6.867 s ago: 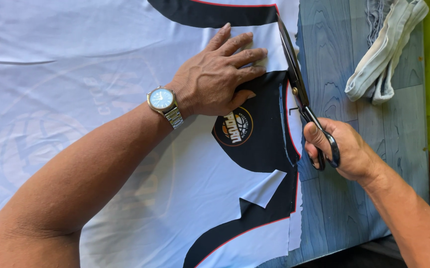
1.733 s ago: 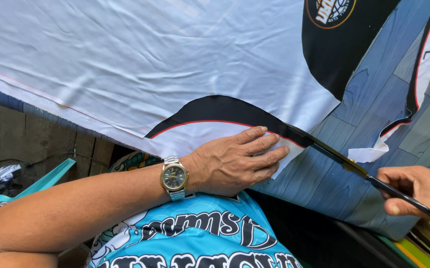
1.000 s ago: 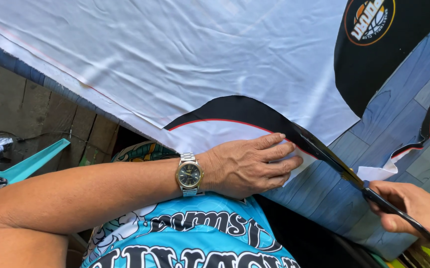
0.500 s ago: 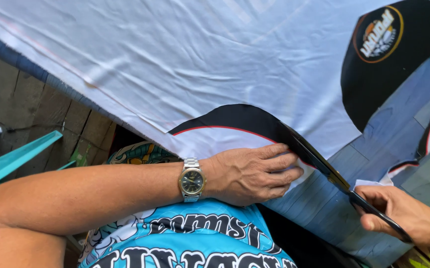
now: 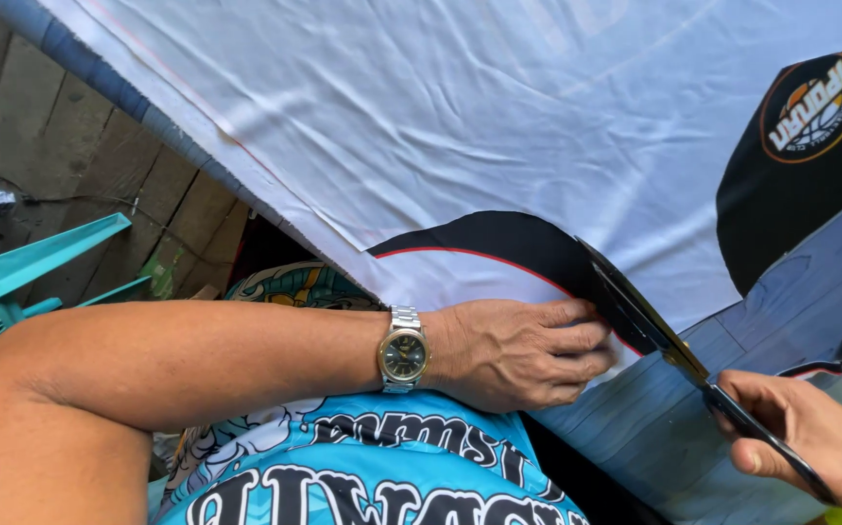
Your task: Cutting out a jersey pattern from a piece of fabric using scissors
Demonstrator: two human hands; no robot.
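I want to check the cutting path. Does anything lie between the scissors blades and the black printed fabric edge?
Nothing visible does. The scissors, held in the right hand, already meet the black printed fabric. The left hand presses the fabric flat just beside the blades, its fingers close to them but not across them.

this looks like a small, informal sewing or garment-cutting workshop. a wide sheet of white printed sportswear fabric with black curved panels and thin red outlines [image 5: 460, 126] is spread over a blue-grey wood-grain surface [image 5: 635, 428], and long black-bladed scissors [image 5: 673, 355] lie against a printed line. beyond the surface's edge there is a rough grey concrete floor [image 5: 71, 175] and a teal plastic chair [image 5: 22, 272], plain and makeshift rather than factory-like.
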